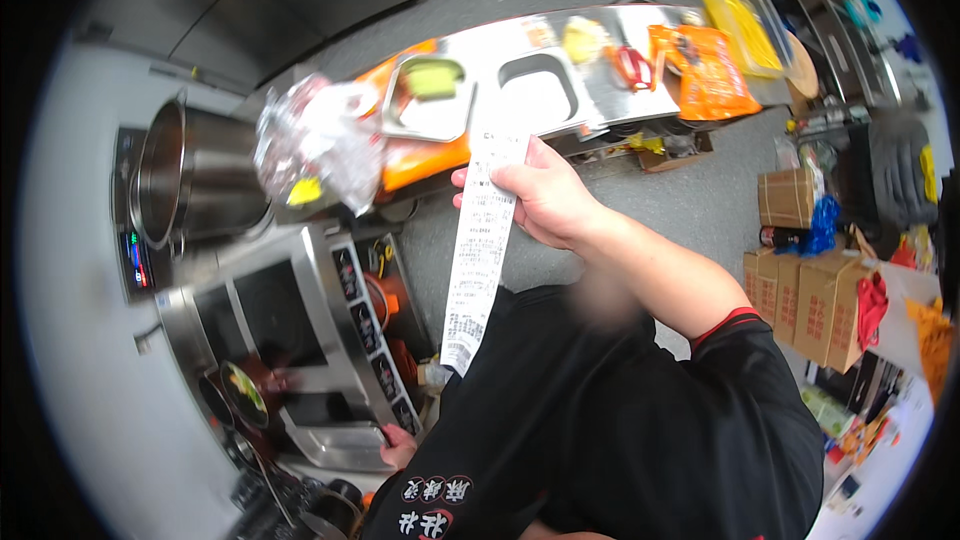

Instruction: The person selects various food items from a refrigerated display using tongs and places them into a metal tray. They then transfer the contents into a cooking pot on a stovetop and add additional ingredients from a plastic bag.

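A long printed paper receipt (pixel 478 250) hangs from my right hand (pixel 548 190), pinched near its top with the thumb lying across the front. Its lower end reaches down in front of my black shirt. Low on the left, partly hidden by my torso, my left hand (pixel 399 448) has its fingers closed on the near end of a shallow rectangular metal pan (pixel 340 447). That pan rests at the corner of the steel cooktop (pixel 265 310). Beside it sits a dark pot (pixel 246 392) with green and yellow food inside.
A tall steel stockpot (pixel 205 175) stands at the left wall. Ahead, a steel worktable (pixel 480 48) carries a metal tray with green food (pixel 430 100), a white-looking metal tray (pixel 540 95), orange packages (pixel 710 80) and clear plastic bags (pixel 320 140). Cardboard boxes (pixel 805 305) are stacked at right.
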### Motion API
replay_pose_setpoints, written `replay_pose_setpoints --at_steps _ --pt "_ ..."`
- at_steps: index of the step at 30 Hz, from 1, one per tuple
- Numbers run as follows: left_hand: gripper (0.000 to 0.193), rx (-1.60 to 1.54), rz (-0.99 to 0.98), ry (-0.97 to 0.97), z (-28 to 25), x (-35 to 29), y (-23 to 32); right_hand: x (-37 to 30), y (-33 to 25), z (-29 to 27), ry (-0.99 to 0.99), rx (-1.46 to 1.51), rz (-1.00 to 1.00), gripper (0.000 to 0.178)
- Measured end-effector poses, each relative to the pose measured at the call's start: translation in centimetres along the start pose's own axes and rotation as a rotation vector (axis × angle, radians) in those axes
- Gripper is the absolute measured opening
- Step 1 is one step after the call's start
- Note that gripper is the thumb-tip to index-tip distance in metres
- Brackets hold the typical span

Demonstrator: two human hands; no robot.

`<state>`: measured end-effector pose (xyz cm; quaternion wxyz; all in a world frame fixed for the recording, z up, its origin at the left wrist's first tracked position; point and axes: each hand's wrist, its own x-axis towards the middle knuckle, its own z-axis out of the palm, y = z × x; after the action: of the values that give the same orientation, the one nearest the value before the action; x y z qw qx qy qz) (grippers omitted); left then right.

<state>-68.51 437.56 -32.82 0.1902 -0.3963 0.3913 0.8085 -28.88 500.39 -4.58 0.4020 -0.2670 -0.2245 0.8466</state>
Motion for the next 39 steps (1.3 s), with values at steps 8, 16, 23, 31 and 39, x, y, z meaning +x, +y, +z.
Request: replay_pose_setpoints --at_steps 8,16,23,31,39 --pt "0.039 -0.004 0.206 -0.211 12.3 -10.7 -17.0 -10.8 -20.2 -18.8 0.071 -0.130 -0.343 0.046" --pt "0.046 0.699 -0.123 -0.788 36.3 -30.0 -45.5 -27.9 -37.0 -32.5 0.413 -0.257 -0.660 0.045" --pt "0.034 1.189 -0.506 -1.250 43.7 -51.8 -75.6 -41.7 -44.3 -41.8 0.698 -0.169 -0.870 0.042" --pt "0.039 1.450 -0.851 -1.537 34.3 -77.6 -103.6 -62.3 -57.5 -53.5 1.012 -0.227 -1.341 0.030" --pt "0.056 1.551 -1.057 -1.780 25.6 -93.0 -120.7 -92.3 -78.6 -56.2 1.434 -0.490 -1.611 0.021"
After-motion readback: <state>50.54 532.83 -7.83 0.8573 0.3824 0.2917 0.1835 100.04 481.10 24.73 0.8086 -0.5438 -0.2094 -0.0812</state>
